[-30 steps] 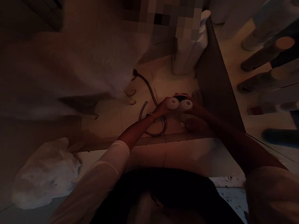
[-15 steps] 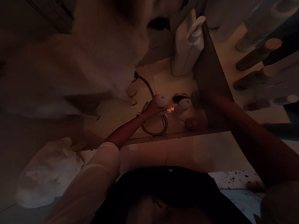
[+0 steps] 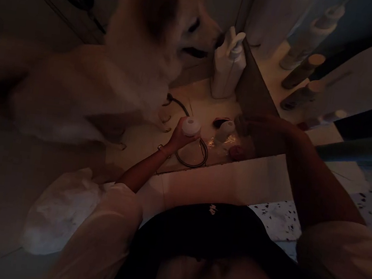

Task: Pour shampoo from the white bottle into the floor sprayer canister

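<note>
My left hand (image 3: 180, 135) is closed around a white rounded container (image 3: 191, 127) with a dimple in its end, held over the tub floor. A similar white container (image 3: 228, 127) stands to its right, beside a dark oval thing (image 3: 220, 123) and a reddish lump (image 3: 237, 152). My right hand (image 3: 255, 122) is over the right end of the tub, close to that second container; its fingers are dark and smeared. A large pale dog (image 3: 139, 78) stands at the left, its front paws near my left hand.
A hose (image 3: 192, 165) curls on the tub floor below my left hand. A white pump bottle (image 3: 228, 74) stands in the back corner, near the dog's muzzle. Several bottles (image 3: 302, 72) line the right ledge. A white bag (image 3: 60, 210) lies at the lower left. The light is dim.
My left hand has moved slightly left with the white container. The dog's head has come down into clearer view. The whole view has shifted a little.
</note>
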Demonstrator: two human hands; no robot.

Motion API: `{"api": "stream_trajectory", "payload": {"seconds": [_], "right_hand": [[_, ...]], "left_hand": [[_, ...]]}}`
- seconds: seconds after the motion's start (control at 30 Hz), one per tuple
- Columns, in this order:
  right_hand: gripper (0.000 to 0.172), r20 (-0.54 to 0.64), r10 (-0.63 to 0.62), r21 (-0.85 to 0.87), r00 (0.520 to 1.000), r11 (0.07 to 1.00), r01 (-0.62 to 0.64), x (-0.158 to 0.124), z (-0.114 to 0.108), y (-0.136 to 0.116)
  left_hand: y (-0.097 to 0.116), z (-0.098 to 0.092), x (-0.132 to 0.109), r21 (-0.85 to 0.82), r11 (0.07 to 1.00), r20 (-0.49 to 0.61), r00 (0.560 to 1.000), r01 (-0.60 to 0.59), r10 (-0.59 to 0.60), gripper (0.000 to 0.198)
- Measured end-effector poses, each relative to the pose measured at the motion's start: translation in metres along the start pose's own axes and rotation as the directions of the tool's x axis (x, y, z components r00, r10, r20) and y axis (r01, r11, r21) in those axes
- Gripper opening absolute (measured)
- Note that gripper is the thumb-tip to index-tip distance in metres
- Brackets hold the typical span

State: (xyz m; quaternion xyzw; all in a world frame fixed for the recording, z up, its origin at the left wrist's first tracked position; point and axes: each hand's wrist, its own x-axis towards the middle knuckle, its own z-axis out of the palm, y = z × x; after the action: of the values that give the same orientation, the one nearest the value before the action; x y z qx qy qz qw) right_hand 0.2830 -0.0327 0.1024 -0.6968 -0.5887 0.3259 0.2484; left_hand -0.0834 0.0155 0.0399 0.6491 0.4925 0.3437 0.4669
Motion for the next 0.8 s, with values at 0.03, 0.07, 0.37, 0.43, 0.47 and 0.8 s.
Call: {"api": "stream_trajectory", "payload": {"seconds": [0.03, 0.07, 0.37, 0.43, 0.47, 0.8], "right_hand": [[0.013, 0.026, 0.014, 0.063, 1.0, 0.998, -0.015, -0.003, -0.005, -0.004], [0.023, 0.04, 0.02, 0.143, 0.999, 0.989, -0.026, -0.007, -0.008, -0.009], [0.063, -0.177, -0.018, 0.185, 0.984, 0.981, 0.051, -0.089, 0.039, -0.03], [0.064, -0.232, -0.03, 0.214, 0.972, 0.973, 0.081, -0.125, 0.052, -0.028], [0.056, -0.242, -0.021, 0.237, 0.97, 0.968, 0.08, -0.145, 0.059, -0.026], [0.059, -0.306, 0.535, 0.68, 0.787, 0.702, -0.213, -0.304, 0.122, 0.041]], "left_hand": [[0.003, -0.003, -0.002, -0.004, 1.0, -0.01, 1.0, -0.006, 0.006, 0.084], [0.005, -0.005, -0.004, -0.005, 1.0, -0.025, 1.0, -0.014, 0.013, 0.084], [0.01, -0.022, -0.012, -0.103, 0.993, -0.173, 0.984, -0.051, 0.032, 0.091], [0.009, -0.028, -0.013, -0.141, 0.989, -0.17, 0.985, -0.036, 0.011, 0.093], [0.009, -0.031, -0.013, -0.162, 0.987, -0.174, 0.985, -0.023, -0.006, 0.093], [0.048, -0.038, -0.015, -0.184, 0.963, -0.289, 0.948, -0.194, 0.136, 0.102]]}}
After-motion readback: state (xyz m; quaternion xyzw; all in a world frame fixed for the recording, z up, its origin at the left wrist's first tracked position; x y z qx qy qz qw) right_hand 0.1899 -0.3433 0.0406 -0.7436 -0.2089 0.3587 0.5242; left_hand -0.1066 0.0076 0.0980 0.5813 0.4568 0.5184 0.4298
